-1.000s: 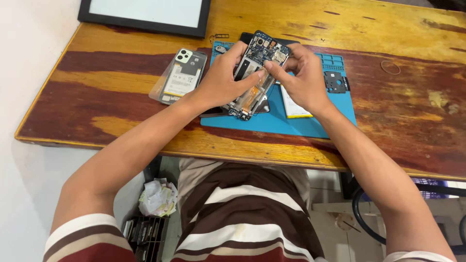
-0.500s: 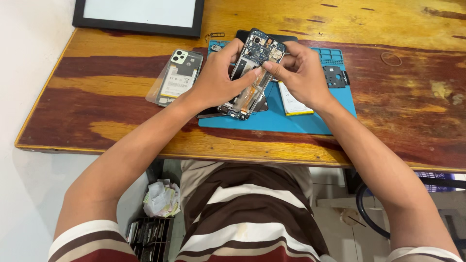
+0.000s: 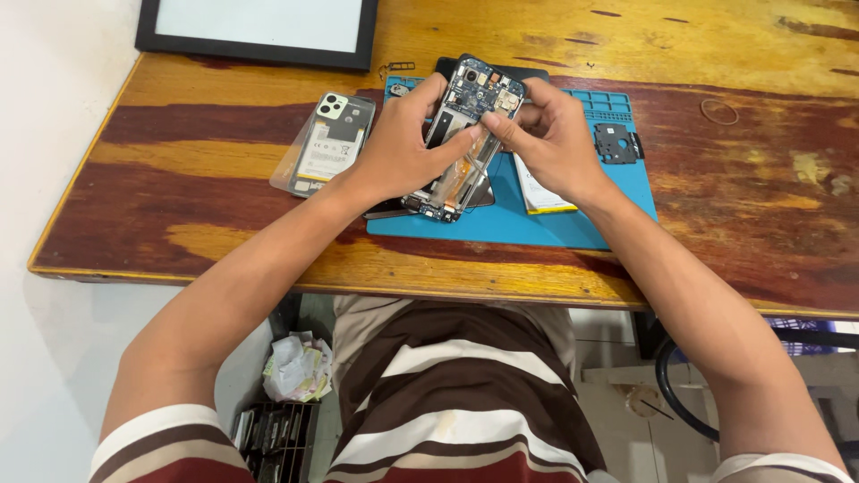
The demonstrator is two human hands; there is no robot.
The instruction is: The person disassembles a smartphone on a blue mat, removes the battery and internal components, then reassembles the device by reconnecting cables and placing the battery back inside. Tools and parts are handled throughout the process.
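An opened phone (image 3: 465, 134) with its circuit board and inner frame exposed is held up over a blue repair mat (image 3: 537, 224). My left hand (image 3: 403, 143) grips the phone along its left side. My right hand (image 3: 550, 134) holds the upper right edge, its fingertips pinching at the middle of the open body. A battery (image 3: 541, 197) lies on the mat under my right wrist. A small black plate (image 3: 616, 143) rests on the mat's right part.
A clear phone back cover (image 3: 327, 143) lies left of the mat on the wooden table (image 3: 224, 215). A black-framed white panel (image 3: 259, 27) sits at the far left. A rubber band (image 3: 718, 111) lies to the right. Crumpled paper (image 3: 295, 367) is on the floor.
Both hands and the phone keep the same grip; my right fingertips have shifted slightly toward the phone's middle. The view has drifted a little.
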